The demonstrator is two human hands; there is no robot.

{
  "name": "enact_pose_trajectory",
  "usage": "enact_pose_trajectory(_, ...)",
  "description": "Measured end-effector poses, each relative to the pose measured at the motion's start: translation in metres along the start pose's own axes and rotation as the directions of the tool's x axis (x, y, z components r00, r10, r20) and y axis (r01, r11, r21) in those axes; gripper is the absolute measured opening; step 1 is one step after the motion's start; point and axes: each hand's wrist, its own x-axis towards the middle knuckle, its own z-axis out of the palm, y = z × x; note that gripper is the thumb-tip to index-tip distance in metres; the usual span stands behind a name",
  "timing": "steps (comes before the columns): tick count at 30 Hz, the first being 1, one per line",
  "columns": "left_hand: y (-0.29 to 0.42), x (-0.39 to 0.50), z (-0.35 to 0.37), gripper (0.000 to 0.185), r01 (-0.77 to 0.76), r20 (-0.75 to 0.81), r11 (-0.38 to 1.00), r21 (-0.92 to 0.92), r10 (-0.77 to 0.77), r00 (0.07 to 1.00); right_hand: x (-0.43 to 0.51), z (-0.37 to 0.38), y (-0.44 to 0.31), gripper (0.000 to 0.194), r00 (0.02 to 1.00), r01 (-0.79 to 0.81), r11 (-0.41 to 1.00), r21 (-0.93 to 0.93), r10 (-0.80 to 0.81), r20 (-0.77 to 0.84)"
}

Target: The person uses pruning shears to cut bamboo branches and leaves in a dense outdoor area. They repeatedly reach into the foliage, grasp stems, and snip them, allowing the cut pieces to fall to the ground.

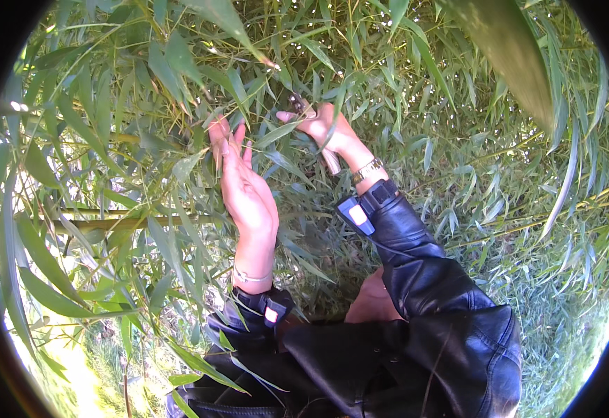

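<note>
My left hand point(248, 185) reaches up into bamboo foliage, palm turned partly towards me. Its fingers are bent among thin twigs and a bamboo leaf point(188, 166); whether they grip a twig is hidden. To its right, my right hand point(325, 128) is closed around a hand tool point(330, 161) with a light, wood-coloured handle. The handle's end sticks out below the palm, and a dark metal part shows above the thumb side. Leaves cover some of this tool, so its exact kind is unclear. The two hands are apart.
Dense bamboo leaves point(90, 130) surround both hands. A thicker bamboo stem point(121, 223) runs across at the left, and thinner canes point(513, 224) slant at the right. One large blurred leaf point(508, 57) hangs close to the camera. Black straps with small devices point(357, 214) circle both wrists.
</note>
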Motion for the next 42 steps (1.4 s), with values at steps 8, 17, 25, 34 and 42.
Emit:
enact_pose_trajectory(8, 0.007, 0.004, -0.008, 0.058, 0.002, 0.003, 1.000, 0.001, -0.002, 1.000, -0.006, -0.008, -0.016, 0.049, 0.949, -0.290, 0.956, -0.041, 0.293, 0.114)
enact_pose_trajectory(17, 0.005, 0.005, -0.005, 0.058, 0.012, -0.004, 1.000, 0.004, -0.012, 1.000, 0.001, -0.018, -0.021, 0.073, 0.982, 0.009, 0.983, 0.181, -0.042, 0.183)
enact_pose_trajectory(25, 0.000, -0.002, -0.005, 0.058, 0.020, 0.007, 1.000, 0.010, -0.021, 1.000, 0.013, -0.011, -0.053, 0.037, 0.998, 0.064, 0.993, -0.103, -0.064, 0.010)
enact_pose_trajectory(34, -0.022, -0.012, -0.023, 0.061, 0.036, 0.005, 0.999, 0.002, -0.036, 0.999, 0.017, -0.008, -0.044, 0.044, 0.999, -0.043, 0.937, -0.347, 0.051, 0.015)
enact_pose_trajectory(42, -0.017, -0.018, -0.018, 0.060, 0.004, 0.037, 1.000, 0.025, -0.005, 0.999, -0.007, -0.014, -0.035, 0.039, 0.993, 0.084, 0.922, -0.377, -0.108, -0.044)
